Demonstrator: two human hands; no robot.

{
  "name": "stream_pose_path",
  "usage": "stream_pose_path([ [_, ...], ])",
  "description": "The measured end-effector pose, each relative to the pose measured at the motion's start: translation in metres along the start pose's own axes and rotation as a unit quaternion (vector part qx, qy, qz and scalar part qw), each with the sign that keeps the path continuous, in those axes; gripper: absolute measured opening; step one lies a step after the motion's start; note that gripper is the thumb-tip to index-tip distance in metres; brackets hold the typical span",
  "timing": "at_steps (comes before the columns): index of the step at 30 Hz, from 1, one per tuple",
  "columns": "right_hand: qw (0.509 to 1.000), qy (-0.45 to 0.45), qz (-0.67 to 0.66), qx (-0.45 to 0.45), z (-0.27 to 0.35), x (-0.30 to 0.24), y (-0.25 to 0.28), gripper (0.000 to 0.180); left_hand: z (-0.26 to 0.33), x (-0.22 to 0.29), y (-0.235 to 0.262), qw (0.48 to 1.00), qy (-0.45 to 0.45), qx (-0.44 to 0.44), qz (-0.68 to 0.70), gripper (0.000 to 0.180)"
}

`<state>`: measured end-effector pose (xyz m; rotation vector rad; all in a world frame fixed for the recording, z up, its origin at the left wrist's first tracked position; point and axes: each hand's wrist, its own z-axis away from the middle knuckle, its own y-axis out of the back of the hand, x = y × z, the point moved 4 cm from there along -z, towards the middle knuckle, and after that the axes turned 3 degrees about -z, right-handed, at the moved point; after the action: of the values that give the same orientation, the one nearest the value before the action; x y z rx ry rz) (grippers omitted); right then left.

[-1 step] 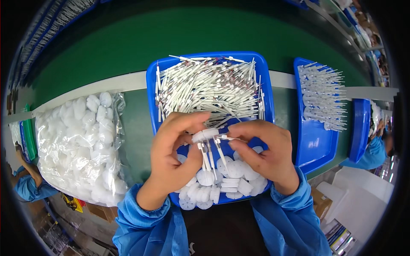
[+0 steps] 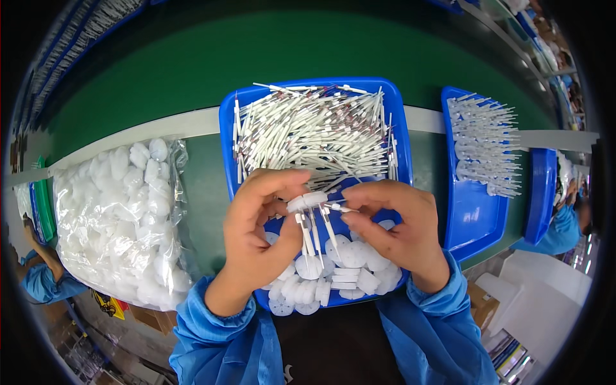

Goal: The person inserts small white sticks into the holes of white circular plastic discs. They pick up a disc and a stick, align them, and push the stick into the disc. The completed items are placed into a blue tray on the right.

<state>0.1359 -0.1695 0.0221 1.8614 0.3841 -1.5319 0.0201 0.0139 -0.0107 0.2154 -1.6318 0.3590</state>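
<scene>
My left hand [image 2: 263, 234] is closed on a white plastic disc [image 2: 307, 201], gripping it between thumb and fingers. Several thin white sticks [image 2: 316, 232] with dark bands hang down from that disc. My right hand [image 2: 401, 228] pinches another slim white stick [image 2: 339, 208] at the disc's right side; whether its tip is in the disc I cannot tell. Both hands are above a blue tray [image 2: 405, 154]. A thick heap of loose white sticks [image 2: 314, 131] fills its far part. Loose white discs [image 2: 350, 256] lie in its near part, some stacked on edge.
At left sits a clear plastic bag [image 2: 119, 218] full of white discs. To the right, another blue tray [image 2: 475, 224] holds rows of discs with sticks in them [image 2: 484, 147]. Beyond it is a blue bin [image 2: 541, 192]. Other people's blue sleeves [image 2: 555, 228] show at both edges.
Both hands and the disc have shifted very slightly to the left. Nothing else visibly differs.
</scene>
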Motion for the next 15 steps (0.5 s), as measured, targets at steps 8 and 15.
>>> stream_pose_path([
  [8,0.998,0.031,0.024,-0.043,0.001,0.006,0.001,0.023,-0.003,-0.001,0.005,0.998,-0.035,0.028,-0.036,0.039],
  [15,0.999,0.012,0.026,-0.033,0.004,0.002,-0.002,0.022,-0.009,0.010,-0.002,0.982,-0.113,0.033,-0.148,0.037],
])
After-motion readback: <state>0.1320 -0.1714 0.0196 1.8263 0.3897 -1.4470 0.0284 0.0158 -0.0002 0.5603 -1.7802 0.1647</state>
